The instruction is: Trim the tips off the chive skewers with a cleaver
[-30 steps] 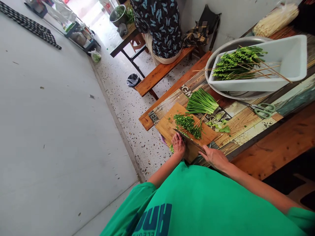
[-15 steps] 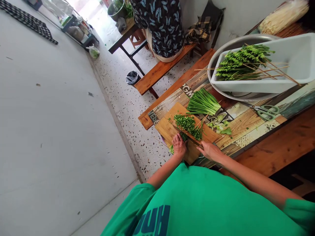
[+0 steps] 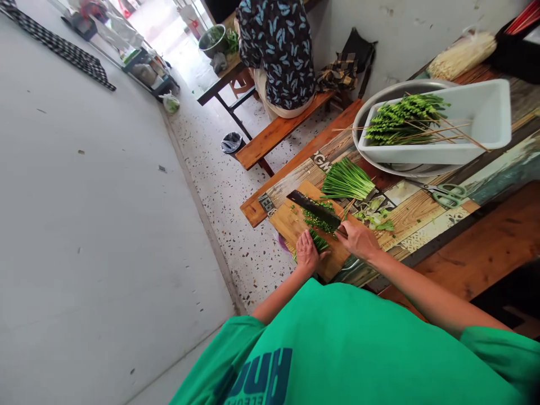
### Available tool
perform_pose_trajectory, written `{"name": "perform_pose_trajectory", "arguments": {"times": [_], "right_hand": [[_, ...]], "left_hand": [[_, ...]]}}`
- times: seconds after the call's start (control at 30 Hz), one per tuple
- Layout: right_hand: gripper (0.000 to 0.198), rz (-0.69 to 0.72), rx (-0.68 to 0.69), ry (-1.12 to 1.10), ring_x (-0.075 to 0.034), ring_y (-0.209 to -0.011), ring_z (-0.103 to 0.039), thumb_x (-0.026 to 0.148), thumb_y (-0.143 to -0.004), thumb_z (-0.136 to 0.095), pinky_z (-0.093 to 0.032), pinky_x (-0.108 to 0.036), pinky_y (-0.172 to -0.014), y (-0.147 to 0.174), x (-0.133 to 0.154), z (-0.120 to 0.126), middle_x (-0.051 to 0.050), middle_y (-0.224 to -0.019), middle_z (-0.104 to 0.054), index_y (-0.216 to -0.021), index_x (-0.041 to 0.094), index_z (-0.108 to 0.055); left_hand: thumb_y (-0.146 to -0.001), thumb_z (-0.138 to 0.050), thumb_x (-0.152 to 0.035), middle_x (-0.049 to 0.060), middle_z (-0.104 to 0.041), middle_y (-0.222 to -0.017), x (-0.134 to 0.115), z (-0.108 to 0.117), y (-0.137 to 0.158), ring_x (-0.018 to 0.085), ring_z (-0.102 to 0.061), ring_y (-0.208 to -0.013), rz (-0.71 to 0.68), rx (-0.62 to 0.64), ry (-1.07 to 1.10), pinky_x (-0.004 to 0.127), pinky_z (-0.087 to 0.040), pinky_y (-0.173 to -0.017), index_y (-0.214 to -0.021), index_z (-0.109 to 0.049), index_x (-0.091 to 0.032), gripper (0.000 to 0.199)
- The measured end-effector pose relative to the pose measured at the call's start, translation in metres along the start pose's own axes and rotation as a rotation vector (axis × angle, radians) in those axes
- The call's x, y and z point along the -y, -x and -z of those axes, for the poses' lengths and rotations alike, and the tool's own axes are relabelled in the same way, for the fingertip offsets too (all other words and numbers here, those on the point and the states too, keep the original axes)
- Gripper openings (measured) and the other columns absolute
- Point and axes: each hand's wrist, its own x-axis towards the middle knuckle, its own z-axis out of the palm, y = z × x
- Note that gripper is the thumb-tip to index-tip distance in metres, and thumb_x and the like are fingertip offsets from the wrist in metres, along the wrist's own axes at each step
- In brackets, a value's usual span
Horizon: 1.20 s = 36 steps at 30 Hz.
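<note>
My right hand is closed round the handle of a dark-bladed kitchen knife. The blade is tilted above a heap of chopped chives on a wooden cutting board. My left hand presses down on a bundle of uncut chives at the board's near side, fingers wrapped over it. Beyond the board lies a fanned bunch of long chives. Pale trimmings lie to its right.
A white tub of skewered greens sits in a metal basin. Green-handled scissors lie before it. Noodle-like strands fill a plastic bag behind. Another person sits on a bench with their back to me.
My right hand has raised the knife from beside the left hand and moved its blade over the chopped heap. My left hand stays on the bundle. The camera view has shifted slightly.
</note>
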Motion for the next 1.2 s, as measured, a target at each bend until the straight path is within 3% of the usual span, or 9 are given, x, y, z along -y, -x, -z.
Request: {"name": "perform_pose_trajectory", "arguments": {"times": [0.13,0.23,0.37,0.5,0.63,0.77,0.97,1.1,1.2], "right_hand": [[0.025,-0.029,-0.023,0.101,-0.022,-0.092,-0.062,0.034,-0.087,-0.052,-0.038,-0.029,-0.073,-0.003,0.016,-0.006,-0.010,-0.103,-0.068,-0.106,0.019,-0.058],[0.025,-0.053,0.044,0.149,-0.023,-0.096,-0.060,0.030,-0.088,-0.053,-0.038,-0.030,-0.077,-0.002,0.022,-0.020,-0.012,-0.105,-0.066,-0.108,0.017,-0.058],[0.025,-0.067,0.079,0.170,-0.023,-0.099,-0.058,0.029,-0.090,-0.053,-0.037,-0.030,-0.080,-0.003,0.019,-0.038,-0.012,-0.106,-0.064,-0.112,0.017,-0.056],[0.027,-0.056,0.078,0.189,-0.023,-0.099,-0.058,0.029,-0.091,-0.054,-0.038,-0.030,-0.079,-0.003,0.012,-0.049,-0.011,-0.106,-0.063,-0.114,0.017,-0.055],[0.029,-0.059,0.123,0.196,-0.023,-0.103,-0.057,0.026,-0.090,-0.054,-0.039,-0.030,-0.081,0.000,0.008,-0.057,-0.013,-0.109,-0.062,-0.117,0.014,-0.053],[0.029,-0.063,0.129,0.204,-0.023,-0.106,-0.056,0.024,-0.091,-0.052,-0.040,-0.031,-0.084,0.003,0.008,-0.059,-0.014,-0.113,-0.062,-0.118,0.013,-0.054],[0.028,-0.046,0.093,0.217,-0.024,-0.109,-0.055,0.025,-0.089,-0.055,-0.043,-0.032,-0.088,0.011,0.009,-0.047,-0.014,-0.115,-0.060,-0.114,0.014,-0.056],[0.029,-0.054,0.013,0.086,-0.024,-0.109,-0.057,0.023,-0.091,-0.048,-0.044,-0.034,-0.093,0.025,0.000,-0.034,-0.016,-0.115,-0.062,-0.115,0.012,-0.059],[0.031,-0.044,0.024,-0.036,-0.024,-0.105,-0.061,0.023,-0.092,-0.042,-0.045,-0.034,-0.093,0.038,0.000,-0.027,-0.015,-0.110,-0.066,-0.110,0.012,-0.064]], "left_hand": [[-0.091,-0.046,-0.047,0.025,-0.037,-0.151,0.027,0.025,0.015,0.031,-0.033,-0.141,-0.105,-0.010,0.039,0.045,-0.030,-0.114,-0.150,-0.021,-0.002,0.079],[-0.092,-0.041,-0.026,0.017,-0.042,-0.150,0.053,0.043,0.028,0.024,-0.035,-0.141,-0.222,0.054,-0.003,0.044,-0.023,-0.118,-0.151,-0.026,-0.012,0.063],[-0.089,-0.035,-0.008,0.010,-0.053,-0.142,0.072,0.045,0.037,0.021,-0.037,-0.140,-0.211,0.089,-0.109,0.048,-0.014,-0.121,-0.145,-0.040,-0.023,0.059],[-0.091,-0.036,-0.009,0.010,-0.062,-0.123,0.072,0.033,0.028,0.022,-0.049,-0.128,-0.171,0.057,-0.155,0.047,-0.018,-0.120,-0.126,-0.058,-0.022,0.043],[-0.092,-0.038,-0.010,0.005,-0.066,-0.098,0.077,0.032,0.014,0.019,-0.057,-0.109,-0.165,0.046,-0.143,0.044,-0.020,-0.118,-0.116,-0.060,-0.024,0.035],[-0.093,-0.037,-0.012,0.001,-0.066,-0.095,0.089,0.038,0.011,0.018,-0.056,-0.107,-0.156,0.097,-0.058,0.041,-0.021,-0.115,-0.112,-0.059,-0.029,0.034],[-0.084,-0.049,-0.011,0.004,-0.068,-0.100,0.107,0.050,0.023,0.019,-0.060,-0.102,-0.225,0.163,0.073,0.033,-0.039,-0.097,-0.106,-0.063,-0.025,0.030],[-0.077,-0.054,-0.014,0.006,-0.067,-0.093,0.113,0.071,0.031,0.021,-0.062,-0.090,-0.194,0.041,0.270,0.033,-0.045,-0.084,-0.104,-0.065,-0.021,0.030],[-0.081,-0.050,-0.021,0.006,-0.064,-0.079,0.103,0.093,0.033,0.019,-0.060,-0.074,-0.098,-0.083,0.461,0.031,-0.046,-0.072,-0.092,-0.068,-0.017,0.021]]}}
